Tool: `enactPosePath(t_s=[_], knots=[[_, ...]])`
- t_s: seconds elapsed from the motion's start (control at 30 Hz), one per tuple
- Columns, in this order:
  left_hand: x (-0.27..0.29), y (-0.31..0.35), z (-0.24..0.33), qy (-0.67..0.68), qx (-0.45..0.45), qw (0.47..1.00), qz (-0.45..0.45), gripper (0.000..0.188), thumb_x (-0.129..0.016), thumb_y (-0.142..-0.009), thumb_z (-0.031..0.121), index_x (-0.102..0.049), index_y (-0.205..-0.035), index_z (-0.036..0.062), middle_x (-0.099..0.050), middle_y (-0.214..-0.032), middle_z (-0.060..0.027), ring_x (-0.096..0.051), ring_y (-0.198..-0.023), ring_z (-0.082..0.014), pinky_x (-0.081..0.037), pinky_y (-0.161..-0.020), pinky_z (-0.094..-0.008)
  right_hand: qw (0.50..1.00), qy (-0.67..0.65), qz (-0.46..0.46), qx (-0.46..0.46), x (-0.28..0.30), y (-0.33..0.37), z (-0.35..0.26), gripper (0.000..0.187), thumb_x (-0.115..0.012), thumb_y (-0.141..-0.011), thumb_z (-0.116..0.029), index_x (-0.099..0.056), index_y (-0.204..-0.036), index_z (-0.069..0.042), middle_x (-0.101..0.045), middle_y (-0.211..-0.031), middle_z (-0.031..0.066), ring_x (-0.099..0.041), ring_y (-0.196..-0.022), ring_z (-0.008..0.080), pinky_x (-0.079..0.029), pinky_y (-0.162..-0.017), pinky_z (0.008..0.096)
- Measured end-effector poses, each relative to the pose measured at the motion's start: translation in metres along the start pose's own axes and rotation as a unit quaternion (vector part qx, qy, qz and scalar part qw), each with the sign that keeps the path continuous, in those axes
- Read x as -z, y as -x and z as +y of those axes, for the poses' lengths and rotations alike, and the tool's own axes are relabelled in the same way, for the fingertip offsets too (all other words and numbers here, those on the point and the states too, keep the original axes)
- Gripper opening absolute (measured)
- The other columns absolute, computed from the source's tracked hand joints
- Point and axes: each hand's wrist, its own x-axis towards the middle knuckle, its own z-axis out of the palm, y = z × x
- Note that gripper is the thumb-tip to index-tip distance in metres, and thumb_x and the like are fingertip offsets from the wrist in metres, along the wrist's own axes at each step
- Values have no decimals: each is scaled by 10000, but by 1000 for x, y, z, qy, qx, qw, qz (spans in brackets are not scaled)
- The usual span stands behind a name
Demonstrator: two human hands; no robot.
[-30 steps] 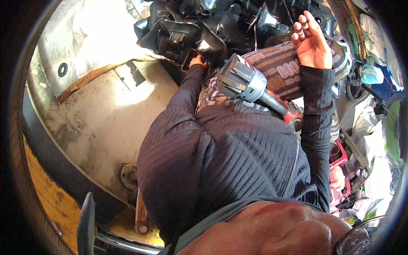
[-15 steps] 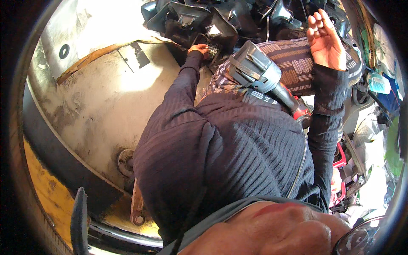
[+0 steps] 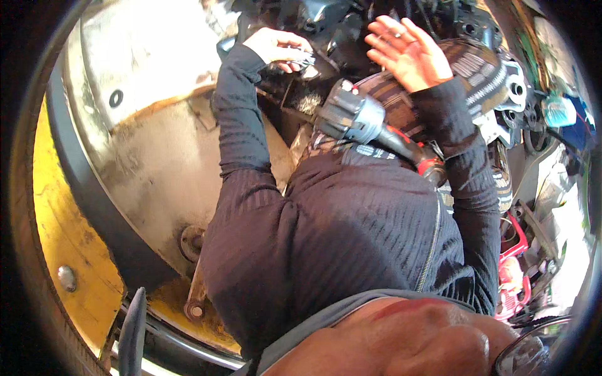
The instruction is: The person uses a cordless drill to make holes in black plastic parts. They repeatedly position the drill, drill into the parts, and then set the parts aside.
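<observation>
My left hand [image 3: 279,49] is at the upper middle, its fingers closed around a few small shiny metal pieces [image 3: 305,61], too blurred to name exactly. Just below it is a dark open container [image 3: 303,100] with a heap of small greyish bits inside. To the right, my right hand [image 3: 409,57] is held up over my patterned trousers, palm showing and fingers outstretched. A tiny bright spot shows at its fingers; I cannot make out what it is. Across my lap lies a cordless power tool [image 3: 365,122], black and grey with red parts, touched by neither hand.
Black plastic parts [image 3: 332,19] are piled beyond my hands. On my left stands a worn pale metal surface [image 3: 163,169] with a yellow panel [image 3: 78,250] beside it. Grey metal parts [image 3: 514,88], a red plastic item [image 3: 514,269] and plastic bags crowd the right side.
My left hand has risen from beside the container and now holds small metal pieces. My right hand has moved left, toward it, still open. The view has shifted slightly.
</observation>
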Motion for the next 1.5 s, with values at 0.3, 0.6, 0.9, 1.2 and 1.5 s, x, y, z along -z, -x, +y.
enactPosePath(t_s=[0.3, 0.6, 0.9, 1.2, 1.5], knots=[[-168, -58, 214, -482, -408, 749, -202, 252, -604, -716, 268, -650, -919, 126, -646, -809, -125, -632, -751, -275, -500, -696, -350, 937, -113, -307, 119, 81, 58, -7, 431, -487, -860, -391, -542, -1042, -4, -577, -1032, 132, -558, -976, 280, -454, -844, 382], [-300, -59, 212, -516, -547, 647, -128, 316, -601, -737, 285, -584, -940, 43, -592, -913, -109, -562, -851, -257, -475, -722, -345, 937, -91, 117, 316, 158, 160, 16, 427, -511, -869, -226, -413, -1223, -7, -478, -1210, 149, -487, -1102, 248, -423, -907, 354], [-202, -308, 211, -641, -190, 736, 109, 304, -559, -753, 236, -625, -1012, 92, -642, -951, -110, -620, -864, -299, -490, -734, -441, 876, -399, 31, 269, 194, 160, -12, 167, -429, -931, -233, -487, -911, -77, -452, -721, 6, -390, -553, 88, -368, -464, 218], [-170, -441, 50, -820, -179, 543, 23, 310, -362, -879, 240, -635, -1024, 214, -640, -1008, -45, -568, -1002, -244, -279, -889, -554, 840, -467, 77, 264, 215, 186, 15, 161, -412, -937, -211, -483, -907, -70, -393, -627, -17, -350, -479, 72, -257, -347, 200], [-160, -345, 81, -838, -131, 528, -52, 305, -348, -873, 211, -619, -1011, 210, -658, -934, -55, -638, -848, -232, -248, -838, -595, 839, -462, 68, 279, 224, 171, 27, 170, -435, -924, -200, -523, -973, -63, -451, -666, -2, -390, -519, 83, -264, -356, 200]])
